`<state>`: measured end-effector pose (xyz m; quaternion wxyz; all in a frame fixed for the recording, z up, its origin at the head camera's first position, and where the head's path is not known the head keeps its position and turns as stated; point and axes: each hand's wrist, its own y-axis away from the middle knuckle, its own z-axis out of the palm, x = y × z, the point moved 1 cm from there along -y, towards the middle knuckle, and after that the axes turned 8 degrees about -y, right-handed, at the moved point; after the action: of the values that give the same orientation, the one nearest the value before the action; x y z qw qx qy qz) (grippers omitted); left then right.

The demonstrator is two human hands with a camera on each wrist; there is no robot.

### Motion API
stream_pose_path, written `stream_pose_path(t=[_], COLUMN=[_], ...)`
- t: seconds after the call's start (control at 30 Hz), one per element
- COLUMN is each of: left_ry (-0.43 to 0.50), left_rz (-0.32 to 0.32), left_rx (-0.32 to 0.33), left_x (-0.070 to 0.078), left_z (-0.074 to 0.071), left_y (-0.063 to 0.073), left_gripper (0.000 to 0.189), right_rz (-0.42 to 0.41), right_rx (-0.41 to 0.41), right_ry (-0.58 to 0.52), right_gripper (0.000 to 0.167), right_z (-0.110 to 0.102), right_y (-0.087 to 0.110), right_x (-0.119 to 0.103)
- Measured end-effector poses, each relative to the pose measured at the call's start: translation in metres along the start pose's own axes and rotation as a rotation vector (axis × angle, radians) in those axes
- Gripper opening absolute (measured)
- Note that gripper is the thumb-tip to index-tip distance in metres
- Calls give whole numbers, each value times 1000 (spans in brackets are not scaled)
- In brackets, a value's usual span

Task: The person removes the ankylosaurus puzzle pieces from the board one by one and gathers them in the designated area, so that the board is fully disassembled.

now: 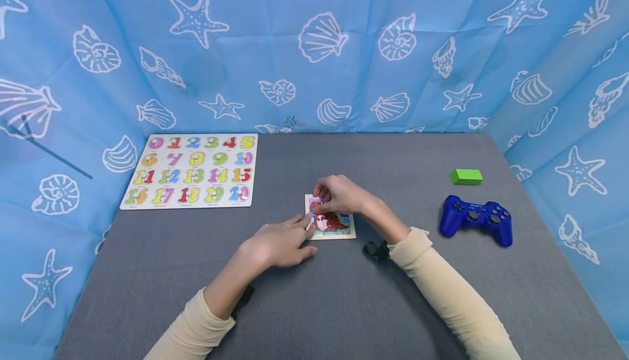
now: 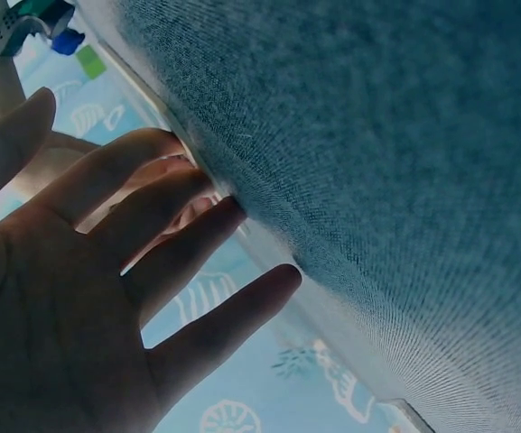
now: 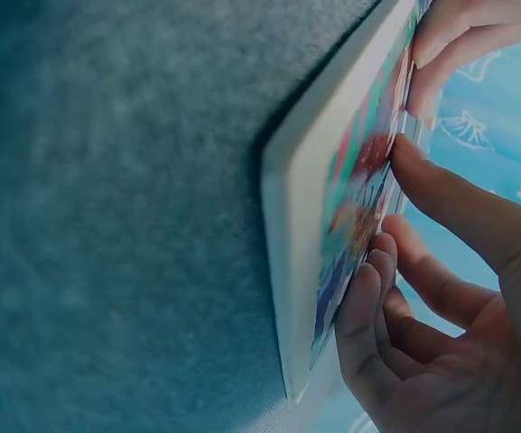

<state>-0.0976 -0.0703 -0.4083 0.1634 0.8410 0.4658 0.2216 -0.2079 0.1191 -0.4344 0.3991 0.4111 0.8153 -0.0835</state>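
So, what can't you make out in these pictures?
Head view: part of the small pale-rimmed board with a colourful picture, hidden by the bare left hand and bare right hand.
Head view: captions on the white board of colourful numbers, too small to read.
Right wrist view: most of the left hand, cut off by the frame.

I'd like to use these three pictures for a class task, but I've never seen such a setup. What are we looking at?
There's no robot: a person works with two bare hands. The widest picture comes from a camera on the head, looking forward and down; the others come from one camera on each wrist.

On the grey fabric-covered table lie a white rectangular board of colourful numbers, a bright green rectangular block, a blue two-handled game controller and a small, pale-edged picture board.

The left hand touches the picture board's left edge. The right hand touches its colourful face; whether that grip holds a loose piece, I can't tell.
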Motion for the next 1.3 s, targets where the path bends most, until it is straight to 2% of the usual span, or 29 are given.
stream_pose_path(t=[0.17, 0.43, 0.83, 0.97, 1.1, 1.3], left_ry=[0, 0, 2, 0, 5, 10], left_rz=[-6, -12, -16, -16, -17, -18], left_rx=[-5, -10, -6, -9, -13, -18], left_x=[-1, 0, 1, 1, 1, 1], left_z=[1, 2, 2, 1, 1, 1], left_y=[0, -2, -1, -1, -1, -2], left_gripper=[60, 60, 63, 63, 63, 63], right_rz=[4, 56, 69, 40, -22, -86], right_rx=[-10, -48, -19, -10, 22, 63], right_ry=[-14, -24, -39, -56, -87, -225], right_gripper=[25, 23, 24, 24, 21, 10], right_z=[0, -1, 2, 1, 1, 0], right_y=[-2, -2, -1, 0, 2, 8], right_x=[2, 2, 0, -1, 0, 7])
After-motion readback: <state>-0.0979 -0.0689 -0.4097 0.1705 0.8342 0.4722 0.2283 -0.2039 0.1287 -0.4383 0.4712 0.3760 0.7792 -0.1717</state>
